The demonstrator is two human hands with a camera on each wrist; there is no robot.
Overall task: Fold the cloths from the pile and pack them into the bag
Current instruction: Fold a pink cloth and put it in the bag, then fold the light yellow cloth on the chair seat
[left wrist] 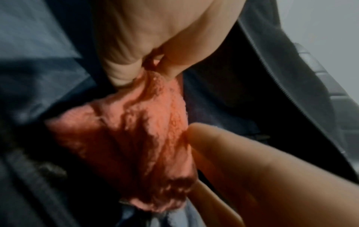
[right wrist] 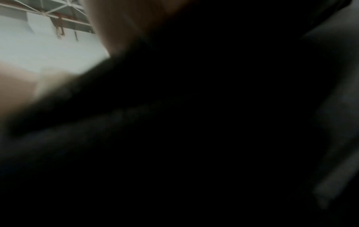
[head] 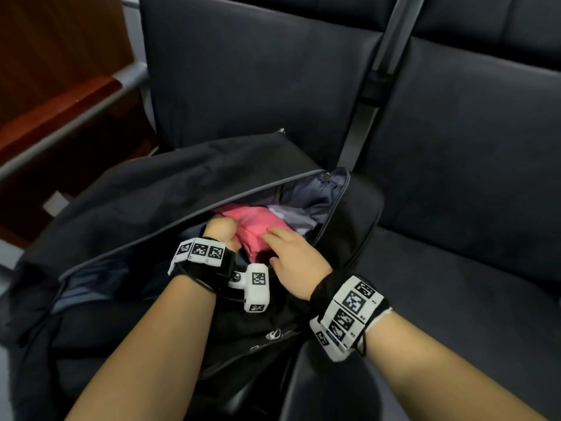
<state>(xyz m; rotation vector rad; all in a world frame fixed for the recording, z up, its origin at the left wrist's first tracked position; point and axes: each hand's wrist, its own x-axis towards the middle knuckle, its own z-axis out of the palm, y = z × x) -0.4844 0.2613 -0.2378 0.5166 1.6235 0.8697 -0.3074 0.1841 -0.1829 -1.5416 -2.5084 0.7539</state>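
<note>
The black bag (head: 151,189) lies unzipped on a dark seat, its grey lining showing. Inside it sits a pink cloth (head: 255,224), bunched and partly folded. My left hand (head: 220,230) is curled into a fist at the cloth's left end, and the left wrist view shows its fingers (left wrist: 124,64) pinching a gathered edge of the pink cloth (left wrist: 136,138). My right hand (head: 288,253) lies on the cloth's near right side with straight fingers (left wrist: 242,158) touching it. The right wrist view is almost wholly dark against the bag's fabric.
A pale grey and white cloth (head: 288,214) lies deeper in the bag, right of the pink one. Dark padded seats (head: 455,177) stretch behind and to the right, split by a metal bar (head: 373,80). A wooden armrest (head: 54,117) stands on the left.
</note>
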